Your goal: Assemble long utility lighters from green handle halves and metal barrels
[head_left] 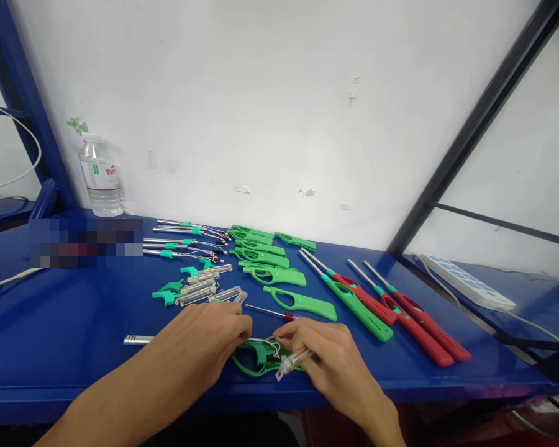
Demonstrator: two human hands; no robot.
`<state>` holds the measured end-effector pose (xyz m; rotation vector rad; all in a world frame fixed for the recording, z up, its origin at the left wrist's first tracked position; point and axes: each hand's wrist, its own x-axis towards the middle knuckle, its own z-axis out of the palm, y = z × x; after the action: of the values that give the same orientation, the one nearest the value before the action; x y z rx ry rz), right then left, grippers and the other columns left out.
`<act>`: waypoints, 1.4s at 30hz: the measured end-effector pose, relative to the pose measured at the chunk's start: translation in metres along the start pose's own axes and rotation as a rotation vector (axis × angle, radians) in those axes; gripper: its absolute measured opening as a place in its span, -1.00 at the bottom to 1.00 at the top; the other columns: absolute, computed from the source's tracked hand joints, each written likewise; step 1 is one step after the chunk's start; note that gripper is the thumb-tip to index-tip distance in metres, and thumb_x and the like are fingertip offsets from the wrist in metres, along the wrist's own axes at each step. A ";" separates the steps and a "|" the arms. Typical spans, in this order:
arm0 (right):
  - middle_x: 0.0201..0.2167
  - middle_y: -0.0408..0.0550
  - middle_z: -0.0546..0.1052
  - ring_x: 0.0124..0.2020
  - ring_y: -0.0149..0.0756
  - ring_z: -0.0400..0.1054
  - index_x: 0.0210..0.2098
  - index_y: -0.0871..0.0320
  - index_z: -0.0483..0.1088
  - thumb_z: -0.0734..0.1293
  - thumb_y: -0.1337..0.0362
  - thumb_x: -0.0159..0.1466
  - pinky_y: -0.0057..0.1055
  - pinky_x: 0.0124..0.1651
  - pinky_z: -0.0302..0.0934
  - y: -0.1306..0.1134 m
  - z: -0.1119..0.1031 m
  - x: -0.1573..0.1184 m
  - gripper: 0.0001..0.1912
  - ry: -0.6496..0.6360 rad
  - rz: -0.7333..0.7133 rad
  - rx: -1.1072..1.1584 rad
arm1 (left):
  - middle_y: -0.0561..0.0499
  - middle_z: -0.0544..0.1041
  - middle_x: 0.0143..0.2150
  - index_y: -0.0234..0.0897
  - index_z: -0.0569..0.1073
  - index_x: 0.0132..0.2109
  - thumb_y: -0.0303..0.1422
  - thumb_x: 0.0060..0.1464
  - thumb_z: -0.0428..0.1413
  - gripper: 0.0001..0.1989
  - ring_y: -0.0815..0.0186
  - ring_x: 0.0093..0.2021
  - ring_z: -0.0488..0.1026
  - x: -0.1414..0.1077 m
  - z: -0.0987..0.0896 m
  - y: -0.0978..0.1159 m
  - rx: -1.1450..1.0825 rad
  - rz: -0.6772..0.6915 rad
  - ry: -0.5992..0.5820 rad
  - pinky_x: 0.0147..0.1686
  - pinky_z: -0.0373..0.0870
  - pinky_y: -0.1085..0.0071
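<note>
Near the table's front edge lies an open green lighter shell (pixel 249 370) with a green trigger (pixel 261 354) and thin white wires (pixel 276 349) inside. My left hand (pixel 223 326) is closed at the shell's left end, over a metal lighter tube (pixel 137 339) that sticks out to the left beneath my forearm. The fingertips of my right hand (pixel 321 351) are pinched at the wires. That hand also holds a clear fuel tank (pixel 292 361), tilted above the shell. Behind my right hand lies a screwdriver (pixel 270 311), its handle partly hidden.
Several green shell halves (pixel 302 303) lie behind my hands. Metal tubes with wires (pixel 177 246), clear tanks (pixel 198 292) and green triggers (pixel 165 298) lie to the left. Red and green lighters (pixel 419 329) lie at right. A water bottle (pixel 101 180) stands against the wall.
</note>
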<state>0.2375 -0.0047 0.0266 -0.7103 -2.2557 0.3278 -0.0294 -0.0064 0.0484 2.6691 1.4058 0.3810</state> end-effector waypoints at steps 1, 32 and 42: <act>-0.11 -0.15 0.73 -0.18 -0.28 0.67 -0.28 0.03 0.31 0.31 0.53 0.50 -0.46 -0.11 0.43 0.000 0.000 0.000 -0.71 0.002 0.000 0.002 | 0.04 0.61 -0.25 -0.13 0.55 -0.22 -0.64 0.33 0.03 -0.68 0.17 -0.25 0.53 0.000 0.000 -0.001 -0.013 0.003 0.003 -0.31 0.14 0.29; -0.13 -0.24 0.71 -0.18 -0.34 0.59 -0.29 0.03 0.32 0.31 0.49 0.49 -0.42 -0.12 0.26 -0.005 0.000 -0.003 -0.74 -0.018 0.054 0.038 | -0.01 0.57 -0.15 -0.17 0.47 -0.10 -0.63 0.34 -0.03 -0.73 0.14 -0.23 0.53 -0.002 -0.001 0.011 0.124 0.032 -0.006 -0.29 0.19 0.22; -0.14 -0.17 0.74 -0.15 -0.24 0.61 -0.28 0.03 0.34 0.30 0.45 0.51 -0.37 -0.12 0.28 -0.006 0.000 -0.001 -0.76 -0.033 0.041 0.011 | 0.01 0.56 -0.17 -0.16 0.45 -0.09 -0.62 0.33 -0.03 -0.73 0.14 -0.26 0.51 -0.005 0.000 0.010 0.126 0.066 0.046 -0.30 0.18 0.23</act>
<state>0.2360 -0.0108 0.0288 -0.7518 -2.2713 0.3740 -0.0242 -0.0155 0.0495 2.8307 1.4022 0.3734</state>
